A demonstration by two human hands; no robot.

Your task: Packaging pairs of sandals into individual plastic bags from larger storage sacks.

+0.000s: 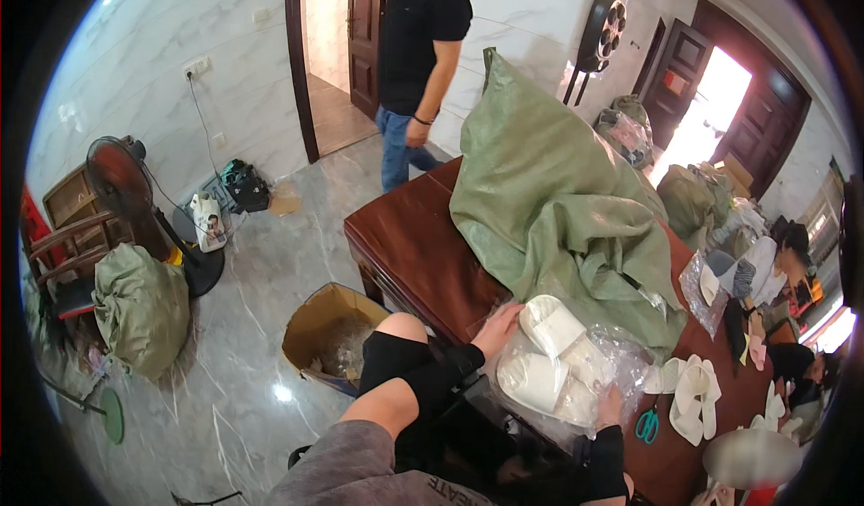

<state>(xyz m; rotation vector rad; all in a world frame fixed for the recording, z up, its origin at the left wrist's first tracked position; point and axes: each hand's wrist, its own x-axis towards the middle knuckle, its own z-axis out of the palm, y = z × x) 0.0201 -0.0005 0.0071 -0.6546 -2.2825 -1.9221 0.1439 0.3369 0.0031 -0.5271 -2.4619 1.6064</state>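
Observation:
My left hand (499,331) is closed, its fingertips at the left edge of a white slipper (552,324). That slipper lies tilted at the far end of a clear plastic bag (621,349). A second white slipper (529,380) rests nearer to me, on the bag. More white pieces show through the crinkled plastic beside it. My right hand (610,409) is at the bag's right side, with its fingers closed on the plastic, partly hidden by glare. Right of that hand lie teal-handled scissors (647,425) and several loose white slippers (695,398).
A large green woven sack (549,191) covers much of the brown table (414,245). An open cardboard box (328,326) with clear plastic stands at my left knee. A person in black (418,56) stands beyond the table; another person (765,268) sits far right. A fan (126,182) stands left.

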